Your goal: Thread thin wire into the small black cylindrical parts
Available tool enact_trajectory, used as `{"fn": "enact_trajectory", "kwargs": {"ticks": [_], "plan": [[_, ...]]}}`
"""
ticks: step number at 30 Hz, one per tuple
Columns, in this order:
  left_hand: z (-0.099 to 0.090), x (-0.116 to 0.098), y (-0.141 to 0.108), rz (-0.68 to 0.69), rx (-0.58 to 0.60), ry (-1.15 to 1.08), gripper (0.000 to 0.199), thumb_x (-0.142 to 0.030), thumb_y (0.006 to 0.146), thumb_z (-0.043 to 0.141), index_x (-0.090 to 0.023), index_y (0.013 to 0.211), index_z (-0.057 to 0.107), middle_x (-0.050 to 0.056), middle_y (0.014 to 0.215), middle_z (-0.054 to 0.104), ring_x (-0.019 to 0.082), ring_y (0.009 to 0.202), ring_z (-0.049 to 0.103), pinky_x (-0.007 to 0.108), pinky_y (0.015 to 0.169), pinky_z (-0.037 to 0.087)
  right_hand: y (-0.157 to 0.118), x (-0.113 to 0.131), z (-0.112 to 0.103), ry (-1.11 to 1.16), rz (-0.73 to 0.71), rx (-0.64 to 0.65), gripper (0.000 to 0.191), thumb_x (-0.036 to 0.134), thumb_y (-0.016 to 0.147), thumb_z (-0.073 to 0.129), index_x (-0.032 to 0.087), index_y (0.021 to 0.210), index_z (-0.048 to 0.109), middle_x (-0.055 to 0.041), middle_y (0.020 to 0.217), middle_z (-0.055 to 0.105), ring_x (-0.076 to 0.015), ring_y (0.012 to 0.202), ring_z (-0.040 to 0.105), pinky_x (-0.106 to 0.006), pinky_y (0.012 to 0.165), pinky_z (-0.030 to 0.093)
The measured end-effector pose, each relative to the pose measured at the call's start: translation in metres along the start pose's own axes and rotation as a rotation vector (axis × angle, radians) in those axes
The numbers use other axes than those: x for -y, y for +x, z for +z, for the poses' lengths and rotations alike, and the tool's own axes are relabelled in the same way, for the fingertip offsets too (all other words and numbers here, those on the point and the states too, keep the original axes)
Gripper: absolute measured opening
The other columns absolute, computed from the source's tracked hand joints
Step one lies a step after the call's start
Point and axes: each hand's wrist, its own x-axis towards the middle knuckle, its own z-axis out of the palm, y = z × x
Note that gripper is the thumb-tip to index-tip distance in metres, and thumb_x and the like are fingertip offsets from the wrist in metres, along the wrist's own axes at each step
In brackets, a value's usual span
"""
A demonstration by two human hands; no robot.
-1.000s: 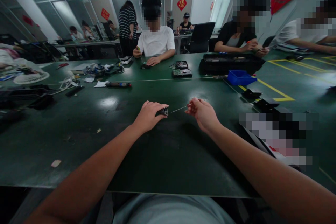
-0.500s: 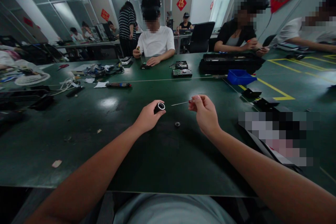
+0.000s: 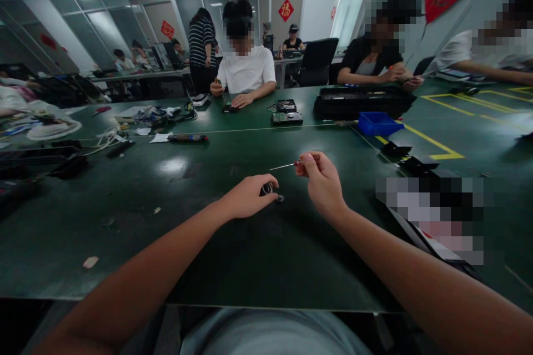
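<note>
A short black cylinder with a silver ring at its end [image 3: 265, 189] is held in my left hand [image 3: 250, 197], low over the table. Its fingers and thumb curl round the piece and hide part of it. Right by the thumb tip lies a small round metal part [image 3: 280, 198]; whether the thumb touches it I cannot tell. My right hand [image 3: 322, 177] is closed on a thin screwdriver [image 3: 283, 166] with a red handle end. The long shaft points left, above and apart from the cylinder.
Across the green table [image 3: 233, 266], a person in a white shirt [image 3: 245, 69] works. Hard drives [image 3: 287, 117], a blue bin [image 3: 380, 123], a long black housing [image 3: 364, 102] and an electric screwdriver [image 3: 187, 137] lie beyond my hands. Black brackets [image 3: 416, 165] and papers are at right; cables and a fan grille [image 3: 54, 128] at left.
My left hand has moved right and down with the cylinder, towards the small metal part. The right hand keeps the screwdriver in nearly the same place.
</note>
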Motion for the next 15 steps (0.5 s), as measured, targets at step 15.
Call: {"fn": "enact_trajectory", "kwargs": {"ticks": [15], "plan": [[0.005, 0.005, 0.013, 0.059, 0.158, 0.212, 0.028, -0.041, 0.091, 0.061, -0.021, 0.109, 0.067, 0.008, 0.107, 0.070, 0.025, 0.094, 0.066, 0.036, 0.075, 0.046, 0.002, -0.005, 0.000, 0.008, 0.030, 0.079, 0.024, 0.044, 0.094, 0.054, 0.021, 0.092, 0.061, -0.0023, 0.080, 0.064, -0.0173, 0.072, 0.061, -0.035, 0.069, 0.051]]}}
